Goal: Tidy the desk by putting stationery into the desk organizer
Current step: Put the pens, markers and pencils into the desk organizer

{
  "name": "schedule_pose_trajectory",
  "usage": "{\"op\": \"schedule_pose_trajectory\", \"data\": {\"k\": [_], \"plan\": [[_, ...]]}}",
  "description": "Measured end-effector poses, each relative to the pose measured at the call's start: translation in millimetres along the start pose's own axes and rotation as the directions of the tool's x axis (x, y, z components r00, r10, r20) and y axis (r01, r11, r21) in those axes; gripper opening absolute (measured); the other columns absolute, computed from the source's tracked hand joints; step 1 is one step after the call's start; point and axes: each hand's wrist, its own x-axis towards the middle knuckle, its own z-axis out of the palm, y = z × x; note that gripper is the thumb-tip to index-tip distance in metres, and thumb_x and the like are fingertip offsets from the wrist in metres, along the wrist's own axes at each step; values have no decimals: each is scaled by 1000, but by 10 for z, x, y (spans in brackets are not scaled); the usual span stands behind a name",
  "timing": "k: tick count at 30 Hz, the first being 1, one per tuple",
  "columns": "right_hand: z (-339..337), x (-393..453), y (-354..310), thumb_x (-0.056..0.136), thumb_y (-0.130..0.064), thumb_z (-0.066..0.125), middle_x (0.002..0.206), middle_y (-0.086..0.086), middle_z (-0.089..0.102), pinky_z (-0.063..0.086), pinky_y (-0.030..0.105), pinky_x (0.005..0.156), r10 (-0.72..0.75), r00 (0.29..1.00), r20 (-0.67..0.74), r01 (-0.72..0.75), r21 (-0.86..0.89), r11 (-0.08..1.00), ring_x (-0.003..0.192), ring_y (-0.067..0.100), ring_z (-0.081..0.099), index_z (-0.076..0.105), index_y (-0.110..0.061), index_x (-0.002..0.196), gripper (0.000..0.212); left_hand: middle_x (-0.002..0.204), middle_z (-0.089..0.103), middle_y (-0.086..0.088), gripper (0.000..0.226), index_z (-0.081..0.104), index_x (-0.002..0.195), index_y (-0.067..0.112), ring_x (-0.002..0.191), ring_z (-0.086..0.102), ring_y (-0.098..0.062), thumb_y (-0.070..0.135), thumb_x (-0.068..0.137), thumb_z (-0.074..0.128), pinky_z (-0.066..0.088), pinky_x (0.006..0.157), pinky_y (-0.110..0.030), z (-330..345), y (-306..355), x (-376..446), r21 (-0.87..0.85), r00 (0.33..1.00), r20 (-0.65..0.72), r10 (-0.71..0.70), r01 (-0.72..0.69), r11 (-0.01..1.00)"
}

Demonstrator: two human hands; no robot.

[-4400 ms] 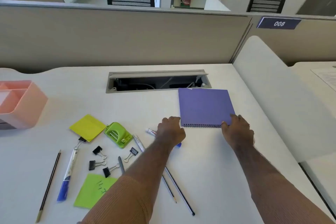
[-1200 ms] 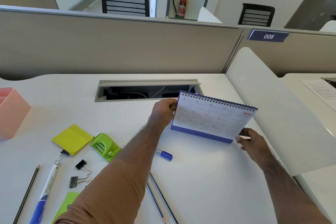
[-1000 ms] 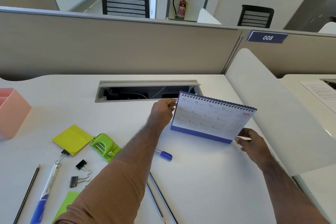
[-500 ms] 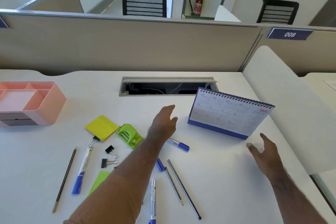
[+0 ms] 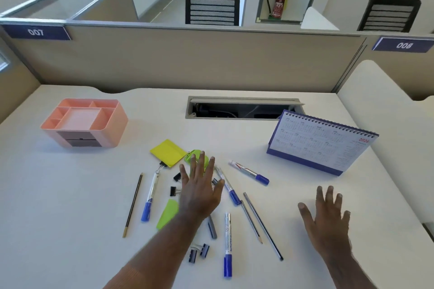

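Both hands are empty and spread flat, fingers splayed, above the tabletop (image 5: 70,230). The left hand (image 5: 199,190) sits at frame centre over the scattered stationery; the right hand (image 5: 326,216) is at lower right over a bare area, clear of all items. Whether either palm touches the surface cannot be told.

The organizer (image 5: 110,129), pink with open top compartments and two grey drawers at its front, stands at upper left of the frame, well apart from the stationery. All its visible compartments are empty, so the sorting step has not yet begun. The calendar (image 5: 319,145) stands upright at right, near the cable tray.

Stationery layout, centre of frame:
- A yellow pad (image 5: 168,152) and a green punch (image 5: 196,158) lie just above the left fingertips; the punch is partly covered by them.
- A pencil (image 5: 133,204) and a marker (image 5: 149,197) lie to the left of the hand.
- Binder clips (image 5: 175,191) and a green note (image 5: 168,216) lie beside and partly under the left wrist.
- Further markers, two pencils and more clips lie below and to the right.

Step in hand, as judged: selecting the first item to pick up. The left hand is nearest the punch and clips.

Next move calls for closing the fingers on one item, or gathering the long items into a bundle, then carrying it up and left to the organizer. Long items suit the deep rear compartments; clips suit the small cells. Thin pencils lying flat will likely need a fingertip pinch or a slide to lift.
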Motion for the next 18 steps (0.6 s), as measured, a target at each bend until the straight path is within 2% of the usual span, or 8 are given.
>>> {"op": "schedule_pose_trajectory", "data": {"k": [3,6,8,10,13,16,18], "plan": [[73,-235,-277,87,-67,19,161,6,7,12,54,116,-74,996,40,73,23,997,148,26,1,17,-20,151,79,164,-12,-3,72,4,157,28,148,-24,-24,62,94,16,-17,117,-55,-5,-218,-244,71,999,-16,-27,28,997],[155,-506,-554,88,-67,16,160,5,13,13,52,115,-161,985,65,160,20,987,148,25,3,20,-22,150,77,165,-7,-5,71,10,157,27,151,-14,-27,61,96,21,-12,116,-59,-13,-421,-493,133,999,-9,-50,51,990],[206,-685,-731,88,-64,20,158,4,22,18,51,114,-197,977,79,196,20,980,147,26,12,27,-22,148,74,165,-4,-5,71,13,157,26,152,-9,-29,61,96,22,-11,116,-59,-25,-533,-643,147,998,-2,-61,61,987],[226,-857,-911,89,-61,27,151,2,37,30,49,109,-235,969,74,233,33,972,142,25,27,36,-23,144,68,165,-1,-5,72,15,156,25,152,-5,-29,63,96,19,-10,117,-59,-47,-623,-795,136,997,11,-75,73,988],[216,-1059,-1171,87,-56,37,124,-6,58,47,39,86,-295,954,59,292,50,955,117,19,52,52,-27,129,53,166,-6,-3,71,10,157,28,152,-9,-27,64,96,16,-10,118,-56,-66,-743,-1004,133,997,31,-71,66,989],[232,-1151,-1394,85,-51,46,98,-7,63,47,36,69,-321,943,91,321,18,947,90,20,59,59,-30,112,37,165,-10,0,72,5,157,31,152,-12,-23,65,95,16,-10,118,-55,-90,-843,-1167,103,997,43,-62,57,993],[266,-1147,-1503,84,-49,53,90,-6,61,47,35,64,-295,950,104,295,16,955,83,21,59,59,-29,106,31,165,-11,1,72,4,157,31,152,-12,-22,65,95,16,-9,119,-54,-113,-890,-1248,79,997,52,-55,51,996]]}}
